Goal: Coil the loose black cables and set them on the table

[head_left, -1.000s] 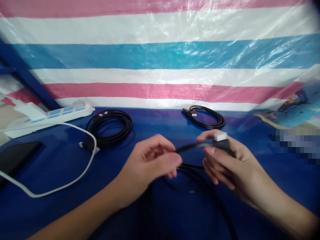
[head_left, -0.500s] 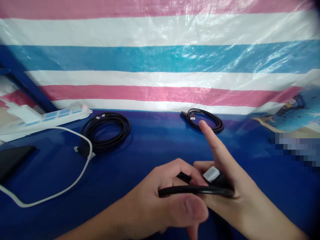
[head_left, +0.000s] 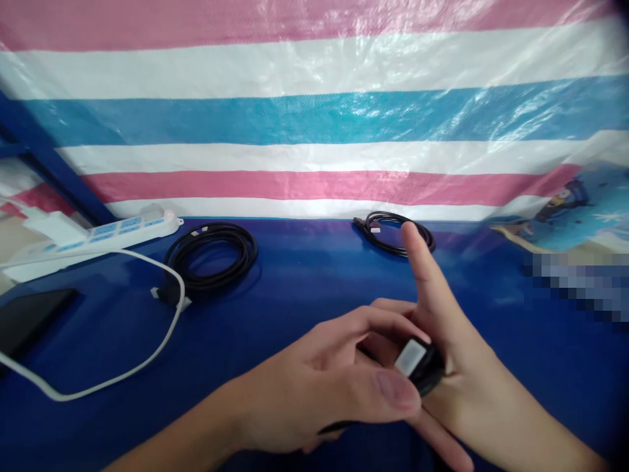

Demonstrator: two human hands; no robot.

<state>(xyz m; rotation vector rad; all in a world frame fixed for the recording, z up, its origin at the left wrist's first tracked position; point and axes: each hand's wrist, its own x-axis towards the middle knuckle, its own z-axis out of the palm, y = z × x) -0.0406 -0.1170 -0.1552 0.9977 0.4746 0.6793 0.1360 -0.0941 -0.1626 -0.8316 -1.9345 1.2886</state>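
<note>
A black cable with a white-capped plug is bunched between my two hands, low and right of the middle. My left hand is closed on it, thumb in front and fingers behind, close to the plug. A short dark stretch of cable shows below the left thumb. My right hand holds the cable against its palm, one digit pointing up and another reaching down to the lower edge. How its other fingers grip is partly hidden behind the left hand.
On the blue table lie two coiled black cables, a larger coil at left and a smaller coil at the back. Further left are a white power strip, a white cord and a black flat object. Striped sheeting hangs behind.
The cable stretch that spanned between my hands has been drawn in against my right palm. My left hand has shifted slightly right, its thumb now below the plug.
</note>
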